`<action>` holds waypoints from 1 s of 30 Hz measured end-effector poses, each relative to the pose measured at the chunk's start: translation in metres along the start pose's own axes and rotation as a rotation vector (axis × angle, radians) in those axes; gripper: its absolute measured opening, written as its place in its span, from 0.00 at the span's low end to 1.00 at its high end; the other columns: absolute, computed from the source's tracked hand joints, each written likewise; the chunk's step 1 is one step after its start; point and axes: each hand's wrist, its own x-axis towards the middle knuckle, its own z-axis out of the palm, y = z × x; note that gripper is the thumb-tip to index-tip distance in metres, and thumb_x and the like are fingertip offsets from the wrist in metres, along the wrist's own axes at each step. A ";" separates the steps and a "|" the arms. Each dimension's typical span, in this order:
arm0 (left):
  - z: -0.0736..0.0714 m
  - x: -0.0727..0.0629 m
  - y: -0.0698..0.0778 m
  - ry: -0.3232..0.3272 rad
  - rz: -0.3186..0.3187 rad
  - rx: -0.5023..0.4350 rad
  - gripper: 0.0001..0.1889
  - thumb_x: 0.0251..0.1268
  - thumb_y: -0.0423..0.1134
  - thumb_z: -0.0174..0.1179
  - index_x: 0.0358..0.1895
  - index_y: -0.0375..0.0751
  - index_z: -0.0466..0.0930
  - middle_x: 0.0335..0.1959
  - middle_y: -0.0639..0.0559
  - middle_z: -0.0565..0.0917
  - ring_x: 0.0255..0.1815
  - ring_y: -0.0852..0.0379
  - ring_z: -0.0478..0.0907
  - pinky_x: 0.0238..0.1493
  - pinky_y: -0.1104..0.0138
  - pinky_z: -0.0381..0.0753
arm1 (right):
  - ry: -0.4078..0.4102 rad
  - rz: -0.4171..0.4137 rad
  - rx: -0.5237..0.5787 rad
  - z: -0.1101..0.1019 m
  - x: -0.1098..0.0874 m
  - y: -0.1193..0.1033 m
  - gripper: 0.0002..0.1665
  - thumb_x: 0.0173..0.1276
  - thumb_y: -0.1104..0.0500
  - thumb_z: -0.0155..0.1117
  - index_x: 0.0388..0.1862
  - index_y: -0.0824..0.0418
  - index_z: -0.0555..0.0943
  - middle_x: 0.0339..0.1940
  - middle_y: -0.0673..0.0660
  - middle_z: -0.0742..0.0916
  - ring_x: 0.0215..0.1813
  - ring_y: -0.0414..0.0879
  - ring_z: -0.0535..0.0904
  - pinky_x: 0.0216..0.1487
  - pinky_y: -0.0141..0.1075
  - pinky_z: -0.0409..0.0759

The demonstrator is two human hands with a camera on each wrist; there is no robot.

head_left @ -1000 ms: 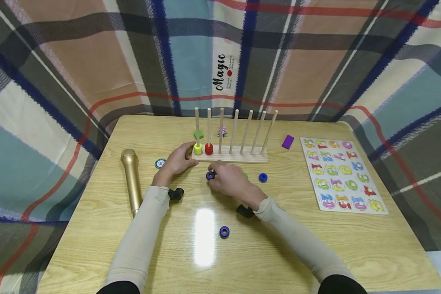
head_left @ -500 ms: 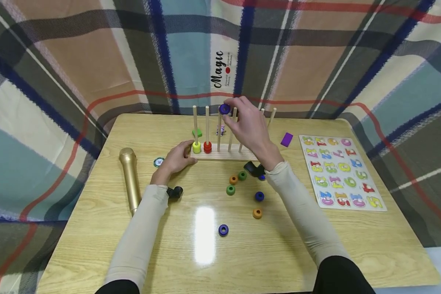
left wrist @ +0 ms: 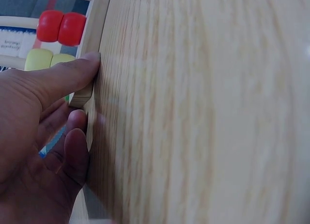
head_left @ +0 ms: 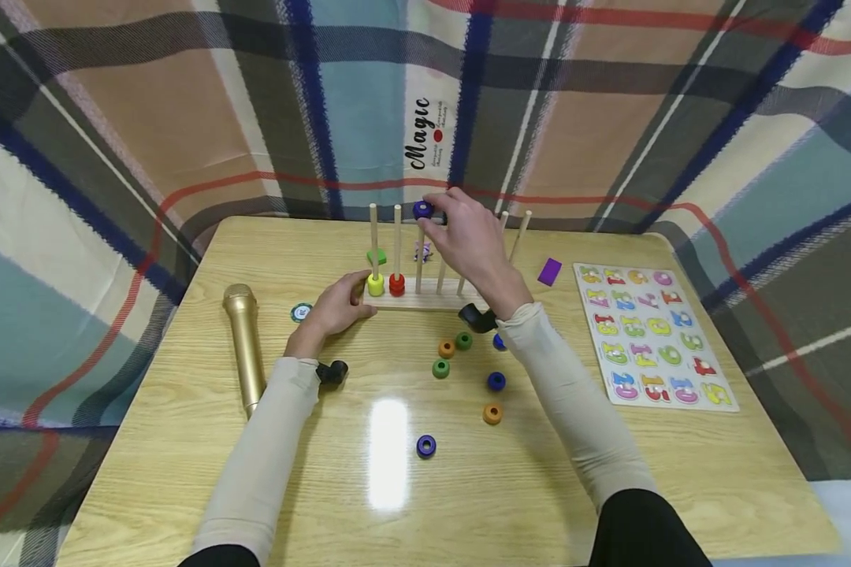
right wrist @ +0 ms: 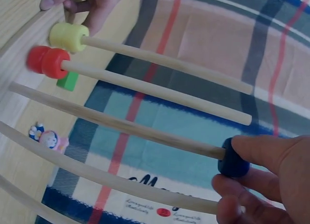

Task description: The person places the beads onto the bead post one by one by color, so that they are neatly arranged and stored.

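My right hand (head_left: 471,240) pinches a dark blue bead (right wrist: 234,158) between thumb and fingers, right at the top of the third peg (right wrist: 145,128) from the left. Around the left end of the wooden peg rack (head_left: 429,300) my left hand (head_left: 335,309) grips, its thumb (left wrist: 72,75) along the front edge and fingers behind. Yellow beads (right wrist: 69,37) sit at the bottom of the first peg, red beads (right wrist: 48,61) at the bottom of the second. My right hand and forearm hide part of the rack's right side in the head view.
Loose green (head_left: 441,368), orange (head_left: 492,413) and blue beads (head_left: 426,446) lie in front of the rack. A gold microphone (head_left: 245,342) and a poker chip (head_left: 301,313) are at left. Behind stand a green block (head_left: 377,257) and small figurine (head_left: 423,252); a purple block (head_left: 549,272) and puzzle board (head_left: 655,339) lie right.
My right hand has lifted the dark blue bead from low in front of the rack up to the third peg's top, then shifted slightly left. My left hand stays on the rack.
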 end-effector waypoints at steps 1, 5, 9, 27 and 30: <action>-0.001 0.000 0.000 0.001 0.004 0.001 0.42 0.74 0.37 0.69 0.86 0.42 0.57 0.44 0.42 0.74 0.45 0.47 0.71 0.54 0.51 0.70 | -0.009 0.005 -0.007 0.001 0.000 0.000 0.25 0.80 0.49 0.68 0.70 0.56 0.84 0.54 0.56 0.87 0.40 0.51 0.82 0.38 0.46 0.80; -0.003 0.000 0.000 -0.006 0.024 0.001 0.42 0.75 0.37 0.69 0.87 0.41 0.57 0.43 0.42 0.74 0.43 0.46 0.70 0.55 0.50 0.69 | -0.021 0.020 -0.026 0.004 -0.001 0.002 0.25 0.79 0.49 0.69 0.70 0.56 0.84 0.56 0.56 0.87 0.41 0.51 0.83 0.39 0.47 0.80; -0.002 -0.001 0.001 -0.005 0.018 0.006 0.43 0.75 0.37 0.69 0.86 0.41 0.57 0.41 0.42 0.74 0.42 0.46 0.70 0.54 0.50 0.69 | -0.031 0.022 -0.024 0.005 -0.003 0.004 0.27 0.79 0.47 0.68 0.71 0.56 0.83 0.59 0.57 0.86 0.42 0.52 0.84 0.40 0.48 0.82; -0.003 -0.003 -0.001 -0.014 0.006 0.015 0.43 0.76 0.37 0.68 0.87 0.41 0.55 0.47 0.41 0.75 0.46 0.46 0.71 0.56 0.50 0.70 | -0.729 -0.254 0.024 0.030 -0.150 -0.001 0.30 0.70 0.40 0.76 0.61 0.57 0.83 0.30 0.46 0.85 0.29 0.37 0.76 0.30 0.33 0.75; -0.003 -0.002 -0.001 -0.018 0.013 0.016 0.42 0.76 0.37 0.67 0.87 0.40 0.55 0.53 0.39 0.76 0.47 0.46 0.71 0.56 0.50 0.70 | -0.873 -0.288 0.033 0.037 -0.175 0.003 0.36 0.64 0.38 0.81 0.63 0.55 0.81 0.30 0.45 0.82 0.28 0.36 0.74 0.32 0.33 0.73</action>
